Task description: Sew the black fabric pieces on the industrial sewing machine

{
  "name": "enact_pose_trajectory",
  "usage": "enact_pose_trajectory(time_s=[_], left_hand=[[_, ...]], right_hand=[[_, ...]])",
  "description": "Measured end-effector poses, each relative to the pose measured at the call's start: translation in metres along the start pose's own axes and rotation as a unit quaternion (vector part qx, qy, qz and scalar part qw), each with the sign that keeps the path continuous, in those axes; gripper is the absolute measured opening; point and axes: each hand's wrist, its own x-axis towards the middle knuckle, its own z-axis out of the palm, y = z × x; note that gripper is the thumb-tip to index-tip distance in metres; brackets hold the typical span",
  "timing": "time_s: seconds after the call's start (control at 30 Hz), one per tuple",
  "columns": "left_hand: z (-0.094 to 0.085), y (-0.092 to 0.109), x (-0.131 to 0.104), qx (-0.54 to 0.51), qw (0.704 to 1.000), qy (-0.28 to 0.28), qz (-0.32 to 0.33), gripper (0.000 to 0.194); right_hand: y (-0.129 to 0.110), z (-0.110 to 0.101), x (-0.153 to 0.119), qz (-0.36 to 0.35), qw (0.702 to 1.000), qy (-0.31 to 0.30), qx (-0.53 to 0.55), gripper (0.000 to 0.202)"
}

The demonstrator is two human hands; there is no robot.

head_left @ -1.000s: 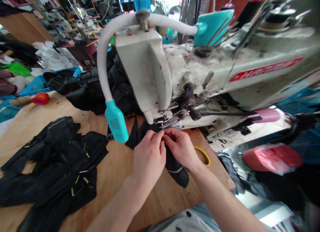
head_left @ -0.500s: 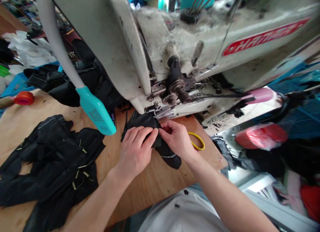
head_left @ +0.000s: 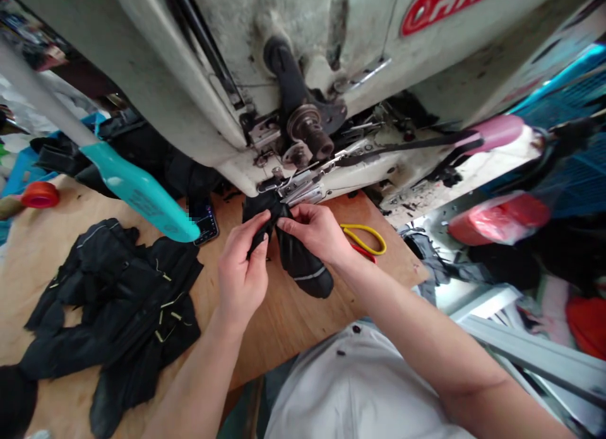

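The view has moved closer since before: left hand (head_left: pixel 242 271) and right hand (head_left: pixel 315 232) both pinch the black glove (head_left: pixel 296 259) under the sewing machine (head_left: pixel 303 79); a glove pile (head_left: pixel 123 300) lies left on the desk (head_left: pixel 284 325).

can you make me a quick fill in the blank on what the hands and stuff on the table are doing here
1. Both hands, left hand and right hand, pinch a small piece of ____ fabric under the sewing machine.
2. The scissors beside the right wrist have ____ handles.
3. A pile of black pieces lies on the wooden table on the person's ____ side.

Missing words: black; yellow; left
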Motion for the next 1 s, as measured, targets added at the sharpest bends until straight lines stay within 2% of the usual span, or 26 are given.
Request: enact_pose_trajectory(time_s=[0.13, 0.27, 0.37, 0.5, 0.6, 0.7, 0.8, 0.87, 1.0], left_hand=[[-0.002, 0.001, 0.002, -0.008, 0.999, -0.008, -0.044, 0.029], [-0.002, 0.002, 0.001, -0.001, 0.998, -0.009, -0.06, 0.031], [0.0, 0.001, 0.001, 0.006, 0.998, -0.017, -0.065, 0.031], [0.001, 0.001, 0.002, 0.019, 0.998, -0.016, -0.061, 0.03], [0.0, 0.003, 0.004, 0.048, 0.999, -0.024, -0.009, 0.027], [0.0, 0.004, 0.005, 0.103, 0.99, -0.046, 0.088, 0.027], [-0.001, 0.005, 0.005, 0.213, 0.957, -0.085, 0.178, 0.032], [-0.002, 0.007, 0.005, 0.285, 0.927, -0.106, 0.22, 0.034], [-0.004, 0.011, 0.005, 0.341, 0.9, -0.11, 0.248, 0.035]], right_hand=[[0.0, 0.002, -0.003, -0.002, 0.999, 0.007, 0.031, 0.049], [-0.009, 0.002, -0.006, 0.006, 0.999, 0.006, 0.038, 0.051], [-0.013, 0.0, -0.004, 0.012, 0.999, -0.019, 0.039, 0.05], [-0.01, -0.003, -0.002, -0.001, 0.998, -0.056, 0.035, 0.038], [-0.007, -0.003, -0.002, -0.021, 0.999, -0.034, -0.005, 0.029], [-0.006, 0.001, -0.003, -0.032, 0.995, 0.017, -0.089, 0.021], [-0.005, 0.006, -0.004, -0.032, 0.984, 0.072, -0.158, 0.017], [-0.002, 0.007, -0.006, -0.037, 0.982, 0.091, -0.161, 0.015], [0.007, 0.005, -0.014, -0.069, 0.989, 0.073, -0.108, 0.01]])
